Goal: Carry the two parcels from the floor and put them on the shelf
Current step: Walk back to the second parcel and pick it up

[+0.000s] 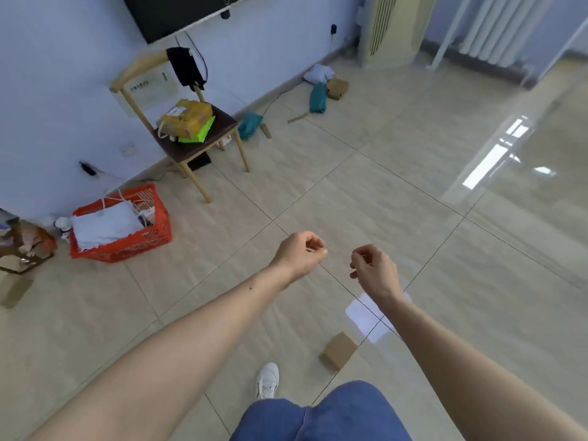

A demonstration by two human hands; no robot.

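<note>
A small brown cardboard parcel (339,350) lies on the tiled floor just ahead of my white shoe (267,379). Far off by the wall lie more parcels: a teal bag (318,97), a brown box (338,87), a pale grey bag (318,73) and a second teal bag (250,125). My left hand (299,253) and my right hand (374,269) are held out in front of me above the floor, fingers loosely curled, nothing in either. No shelf is in view.
A wooden chair (191,144) by the wall carries a yellow taped parcel (185,118) and a green bag. A red crate (122,226) with white cloth stands at the left. A standing air conditioner (391,30) and a radiator (499,30) are at the back.
</note>
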